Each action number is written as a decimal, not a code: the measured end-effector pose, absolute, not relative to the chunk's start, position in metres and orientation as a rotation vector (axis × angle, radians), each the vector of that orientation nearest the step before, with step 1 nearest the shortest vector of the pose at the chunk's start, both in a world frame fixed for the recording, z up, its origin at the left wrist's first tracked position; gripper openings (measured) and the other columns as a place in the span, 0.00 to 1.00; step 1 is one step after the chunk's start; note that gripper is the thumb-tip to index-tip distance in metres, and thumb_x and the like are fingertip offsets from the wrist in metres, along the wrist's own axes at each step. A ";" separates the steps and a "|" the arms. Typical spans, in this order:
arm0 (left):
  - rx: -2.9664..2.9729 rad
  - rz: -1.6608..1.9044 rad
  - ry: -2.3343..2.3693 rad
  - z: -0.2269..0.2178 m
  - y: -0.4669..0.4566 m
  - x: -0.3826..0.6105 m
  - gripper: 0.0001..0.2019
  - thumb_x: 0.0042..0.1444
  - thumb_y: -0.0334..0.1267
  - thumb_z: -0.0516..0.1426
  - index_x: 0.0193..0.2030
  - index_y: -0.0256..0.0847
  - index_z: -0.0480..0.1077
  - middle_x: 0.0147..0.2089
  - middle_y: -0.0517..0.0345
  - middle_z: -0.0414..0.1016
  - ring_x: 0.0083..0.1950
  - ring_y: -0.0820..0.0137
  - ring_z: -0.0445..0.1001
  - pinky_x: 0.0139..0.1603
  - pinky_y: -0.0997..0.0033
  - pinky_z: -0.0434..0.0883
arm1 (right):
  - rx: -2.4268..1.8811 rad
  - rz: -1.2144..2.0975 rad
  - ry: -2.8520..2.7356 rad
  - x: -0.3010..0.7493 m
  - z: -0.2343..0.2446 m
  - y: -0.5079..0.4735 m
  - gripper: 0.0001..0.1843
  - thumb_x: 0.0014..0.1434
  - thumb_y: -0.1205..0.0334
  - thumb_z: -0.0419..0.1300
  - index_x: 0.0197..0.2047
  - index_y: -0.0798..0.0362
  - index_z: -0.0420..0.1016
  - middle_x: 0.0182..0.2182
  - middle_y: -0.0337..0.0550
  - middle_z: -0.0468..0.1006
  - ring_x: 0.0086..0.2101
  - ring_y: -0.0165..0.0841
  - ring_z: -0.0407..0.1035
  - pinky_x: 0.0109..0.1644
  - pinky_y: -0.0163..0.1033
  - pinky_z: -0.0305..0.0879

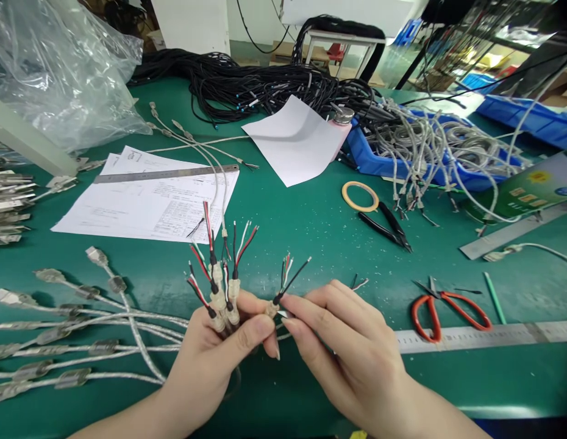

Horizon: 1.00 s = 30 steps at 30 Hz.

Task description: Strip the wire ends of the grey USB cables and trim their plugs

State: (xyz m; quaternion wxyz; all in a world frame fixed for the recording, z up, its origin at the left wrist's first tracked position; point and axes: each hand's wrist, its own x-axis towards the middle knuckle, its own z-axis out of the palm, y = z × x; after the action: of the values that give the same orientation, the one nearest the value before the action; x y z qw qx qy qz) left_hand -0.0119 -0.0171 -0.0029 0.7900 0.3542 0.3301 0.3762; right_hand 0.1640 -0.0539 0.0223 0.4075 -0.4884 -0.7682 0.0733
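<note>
My left hand (219, 353) is closed around a bundle of clear-jacketed cables (222, 299), their stripped ends pointing up with red, black, white and green wires fanned out. Their long silvery lengths with USB plugs (59, 341) trail off to the left across the green mat. My right hand (342, 341) pinches the end of one more cable (277, 302) between thumb and forefinger, right next to the left thumb. That cable's thin wires (292, 271) stick up and to the right.
Red-handled scissors (448, 308) and a steel ruler (484, 335) lie to the right. Black pliers (386, 225) and a tape ring (360, 196) sit further back. Printed sheets with a second ruler (164, 174), black cable coils (265, 85), a blue bin of cables (379, 161) and a plastic bag (59, 67) surround them.
</note>
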 end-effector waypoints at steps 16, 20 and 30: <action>0.803 0.802 0.699 -0.003 -0.017 -0.011 0.01 0.57 0.36 0.64 0.35 0.44 0.78 0.25 0.65 0.79 0.28 0.78 0.75 0.33 0.81 0.70 | -1.239 0.180 -1.969 0.166 0.023 -0.053 0.09 0.62 0.72 0.58 0.45 0.62 0.77 0.29 0.45 0.75 0.28 0.31 0.63 0.29 0.39 0.62; 0.788 0.798 0.703 -0.004 -0.017 -0.011 0.01 0.56 0.35 0.65 0.34 0.43 0.79 0.24 0.64 0.79 0.28 0.77 0.76 0.33 0.80 0.70 | -1.237 0.166 -1.980 0.166 0.023 -0.053 0.10 0.64 0.71 0.56 0.46 0.61 0.76 0.29 0.46 0.75 0.28 0.31 0.63 0.29 0.39 0.63; 0.768 0.812 0.694 -0.004 -0.018 -0.009 0.01 0.55 0.34 0.65 0.34 0.42 0.78 0.25 0.63 0.79 0.28 0.76 0.76 0.33 0.79 0.72 | -1.225 0.121 -1.973 0.164 0.022 -0.053 0.10 0.62 0.72 0.57 0.46 0.63 0.76 0.29 0.46 0.76 0.28 0.31 0.63 0.29 0.39 0.63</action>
State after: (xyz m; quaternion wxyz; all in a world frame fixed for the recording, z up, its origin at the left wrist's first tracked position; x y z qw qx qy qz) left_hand -0.0091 -0.0177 -0.0043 0.7914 0.3570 0.3224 0.3773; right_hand 0.1636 -0.0534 0.0222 0.3967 -0.4835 -0.7788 0.0476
